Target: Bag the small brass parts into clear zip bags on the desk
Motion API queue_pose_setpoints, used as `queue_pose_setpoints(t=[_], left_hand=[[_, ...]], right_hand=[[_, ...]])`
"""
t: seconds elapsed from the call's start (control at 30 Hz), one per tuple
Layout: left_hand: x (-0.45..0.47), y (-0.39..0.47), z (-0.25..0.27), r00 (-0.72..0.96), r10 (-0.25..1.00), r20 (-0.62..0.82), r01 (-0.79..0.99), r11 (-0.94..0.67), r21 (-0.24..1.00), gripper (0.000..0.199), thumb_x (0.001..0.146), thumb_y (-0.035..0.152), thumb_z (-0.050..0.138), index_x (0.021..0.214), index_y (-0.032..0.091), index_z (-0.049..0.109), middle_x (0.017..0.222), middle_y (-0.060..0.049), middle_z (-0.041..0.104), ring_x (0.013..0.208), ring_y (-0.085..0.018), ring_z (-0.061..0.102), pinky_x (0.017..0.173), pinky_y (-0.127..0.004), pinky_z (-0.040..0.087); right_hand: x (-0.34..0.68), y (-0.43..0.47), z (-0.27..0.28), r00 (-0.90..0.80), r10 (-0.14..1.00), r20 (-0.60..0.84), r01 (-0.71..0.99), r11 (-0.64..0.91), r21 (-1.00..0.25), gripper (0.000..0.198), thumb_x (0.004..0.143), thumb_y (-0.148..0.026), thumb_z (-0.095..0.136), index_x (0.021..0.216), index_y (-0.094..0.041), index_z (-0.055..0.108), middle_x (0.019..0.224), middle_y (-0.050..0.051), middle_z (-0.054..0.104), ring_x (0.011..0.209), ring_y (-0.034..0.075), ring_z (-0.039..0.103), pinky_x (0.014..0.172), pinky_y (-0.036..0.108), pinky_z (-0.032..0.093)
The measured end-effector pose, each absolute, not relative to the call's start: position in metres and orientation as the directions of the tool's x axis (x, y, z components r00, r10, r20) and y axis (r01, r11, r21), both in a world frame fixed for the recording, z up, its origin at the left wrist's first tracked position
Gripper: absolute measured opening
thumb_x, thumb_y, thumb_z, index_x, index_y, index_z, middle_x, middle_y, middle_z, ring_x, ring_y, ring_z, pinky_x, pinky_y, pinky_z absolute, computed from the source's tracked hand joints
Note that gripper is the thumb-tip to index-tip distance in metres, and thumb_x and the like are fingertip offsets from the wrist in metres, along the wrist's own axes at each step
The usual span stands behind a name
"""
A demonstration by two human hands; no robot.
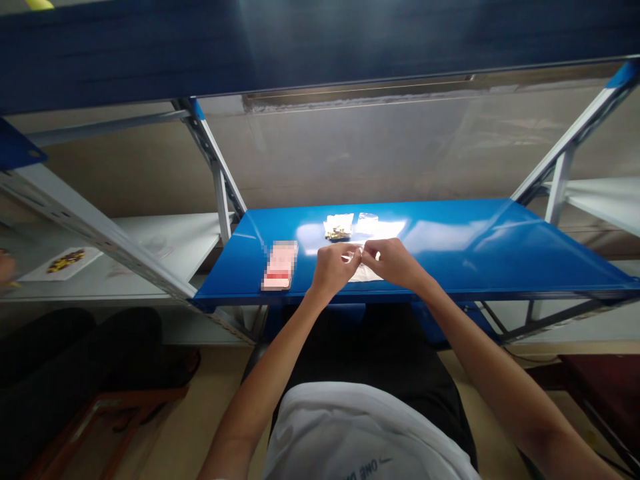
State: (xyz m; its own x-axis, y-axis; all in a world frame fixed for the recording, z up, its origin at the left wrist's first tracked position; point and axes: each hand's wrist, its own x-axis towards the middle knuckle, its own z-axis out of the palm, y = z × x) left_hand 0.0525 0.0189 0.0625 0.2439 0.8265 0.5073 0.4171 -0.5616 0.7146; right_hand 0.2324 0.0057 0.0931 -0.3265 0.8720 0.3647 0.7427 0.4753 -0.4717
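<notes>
Pale sheet [369, 274] lies on the blue shelf [465, 257], directly under the grip, partly hidden by the hands. Left hand [334, 268] and right hand [394, 260] meet above it, fingertips together, fingers curled in. Gap looks narrow; can't tell whether either one pinches anything, too small to see. Just beyond the grip: packet with gold-coloured bits [339, 227], and a clear bag [369, 223] to its right, in glare. Left of the grip, well apart from the sheet: pixelated pink rectangular item [280, 265]. Much farther left: white shelf [197, 247], white sheet with yellow-brown bits [67, 261], another person's hand [6, 268] at frame edge.
</notes>
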Motion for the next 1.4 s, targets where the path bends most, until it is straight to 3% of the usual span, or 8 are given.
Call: queue_pose_setpoints(t=[0.13, 0.23, 0.33, 0.43, 0.53, 0.67, 0.9, 1.4], left_hand=[[0.053, 0.019, 0.063, 0.188, 0.891, 0.412, 0.363, -0.453, 0.814, 0.019, 0.092, 0.032, 0.078, 0.104, 0.019, 0.085, 0.096, -0.009, 0.083, 0.080, -0.023, 0.080, 0.067, -0.031, 0.067], [0.053, 0.021, 0.063, 0.172, 0.914, 0.367, 0.173, -0.395, 0.902, 0.027, 0.091, 0.033, 0.079, 0.114, 0.020, 0.083, 0.104, -0.008, 0.083, 0.085, -0.024, 0.081, 0.071, -0.034, 0.070], [0.052, 0.024, 0.063, 0.166, 0.928, 0.334, -0.046, -0.331, 0.943, 0.035, 0.089, 0.041, 0.081, 0.116, 0.019, 0.082, 0.114, -0.010, 0.082, 0.096, -0.027, 0.081, 0.079, -0.039, 0.071], [0.051, 0.028, 0.061, 0.177, 0.939, 0.294, -0.181, -0.262, 0.948, 0.043, 0.084, 0.046, 0.086, 0.116, 0.017, 0.081, 0.115, -0.011, 0.081, 0.101, -0.028, 0.080, 0.087, -0.044, 0.070], [0.051, 0.034, 0.053, 0.187, 0.955, 0.230, -0.230, -0.186, 0.955, 0.043, 0.083, 0.043, 0.087, 0.117, 0.017, 0.080, 0.109, -0.011, 0.082, 0.099, -0.027, 0.080, 0.093, -0.046, 0.068], [0.053, 0.040, 0.039, 0.195, 0.971, 0.142, -0.249, -0.091, 0.964, 0.030, 0.088, 0.032, 0.083, 0.113, 0.015, 0.079, 0.106, -0.011, 0.082, 0.095, -0.025, 0.081, 0.094, -0.045, 0.067], [0.055, 0.045, 0.029, 0.181, 0.978, 0.103, -0.273, -0.050, 0.961, 0.021, 0.094, 0.020, 0.074, 0.114, 0.016, 0.072, 0.108, -0.012, 0.081, 0.098, -0.024, 0.080, 0.093, -0.042, 0.067], [0.049, 0.059, 0.011, 0.181, 0.971, 0.158, -0.157, -0.130, 0.979, 0.032, 0.081, 0.028, 0.086, 0.106, 0.017, 0.071, 0.106, -0.012, 0.081, 0.091, -0.024, 0.079, 0.082, -0.037, 0.065]], right_hand=[[0.240, 0.011, 0.091, -0.348, 0.879, 0.327, 0.695, 0.476, -0.539, 0.034, 0.095, -0.037, 0.055, 0.065, -0.021, 0.055, 0.065, 0.002, 0.062, 0.064, 0.017, 0.053, 0.065, 0.031, 0.037], [0.246, 0.020, 0.086, -0.133, 0.909, 0.395, 0.661, 0.379, -0.648, 0.038, 0.092, -0.056, 0.066, 0.078, -0.021, 0.057, 0.086, 0.008, 0.066, 0.081, 0.022, 0.059, 0.070, 0.033, 0.044], [0.253, 0.027, 0.079, 0.035, 0.971, 0.236, 0.447, 0.196, -0.873, 0.054, 0.085, -0.071, 0.072, 0.104, -0.021, 0.061, 0.108, 0.012, 0.067, 0.098, 0.026, 0.063, 0.077, 0.035, 0.052], [0.261, 0.032, 0.071, -0.121, 0.993, -0.018, 0.064, -0.010, -0.998, 0.064, 0.084, -0.070, 0.075, 0.127, -0.024, 0.060, 0.118, 0.011, 0.070, 0.100, 0.025, 0.069, 0.078, 0.035, 0.058], [0.267, 0.036, 0.062, -0.293, 0.954, -0.062, -0.128, -0.104, -0.986, 0.056, 0.077, -0.058, 0.088, 0.115, -0.021, 0.071, 0.107, 0.010, 0.075, 0.095, 0.023, 0.072, 0.082, 0.034, 0.060], [0.275, 0.041, 0.054, -0.289, 0.954, -0.075, -0.118, -0.113, -0.987, 0.041, 0.071, -0.048, 0.096, 0.089, -0.016, 0.078, 0.093, 0.009, 0.077, 0.090, 0.021, 0.073, 0.083, 0.031, 0.060], [0.276, 0.038, 0.054, -0.305, 0.941, -0.146, -0.082, -0.178, -0.981, 0.054, 0.067, -0.035, 0.100, 0.115, -0.022, 0.077, 0.105, 0.010, 0.081, 0.094, 0.023, 0.077, 0.073, 0.029, 0.059], [0.291, 0.057, 0.051, -0.138, 0.989, -0.052, -0.109, -0.067, -0.992, 0.042, 0.058, -0.038, 0.104, 0.085, -0.017, 0.081, 0.089, 0.009, 0.081, 0.087, 0.023, 0.079, 0.096, 0.039, 0.066]])
